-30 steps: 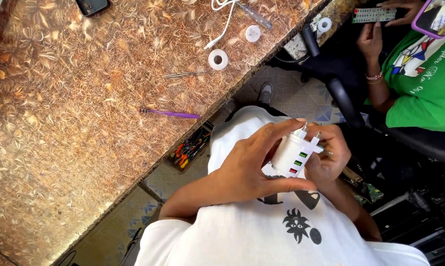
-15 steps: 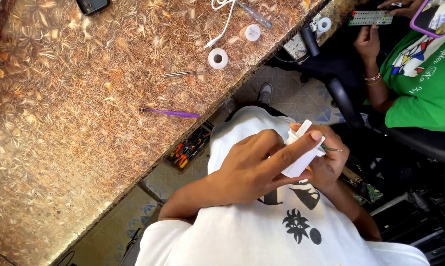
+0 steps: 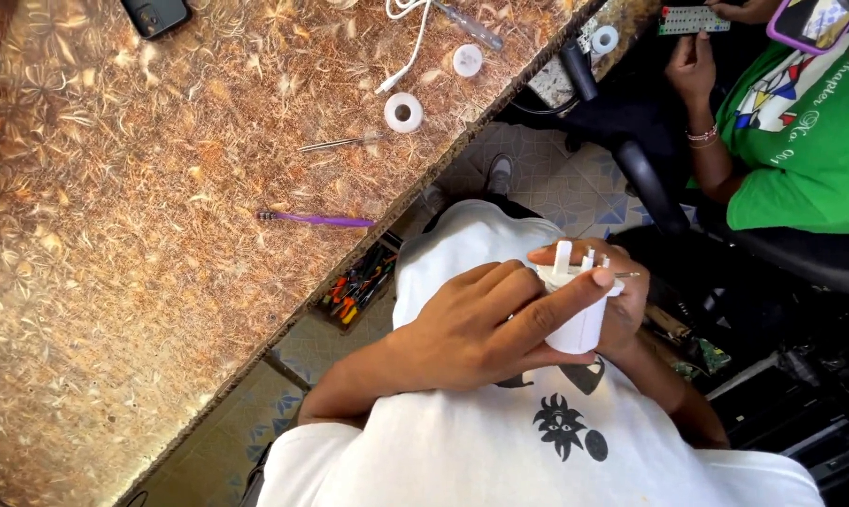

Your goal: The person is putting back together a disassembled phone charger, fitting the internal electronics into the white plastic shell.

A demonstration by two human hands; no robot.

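My left hand wraps white plug, prongs up for access; right hand pinches thin metal pin beside prongs

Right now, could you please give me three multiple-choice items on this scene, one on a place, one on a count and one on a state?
1. Where does the purple brush lie?
A. on the table
B. on the floor
C. in a hand

2. How many white tape rolls lie on the table?
A. one
B. three
C. six

3. How is the white plug held?
A. lying loose on the table
B. between the left hand and the right hand
C. by the person in green

Answers: 1 A, it rests near the table's edge; 2 B, three rolls show; 3 B, both hands grip it.
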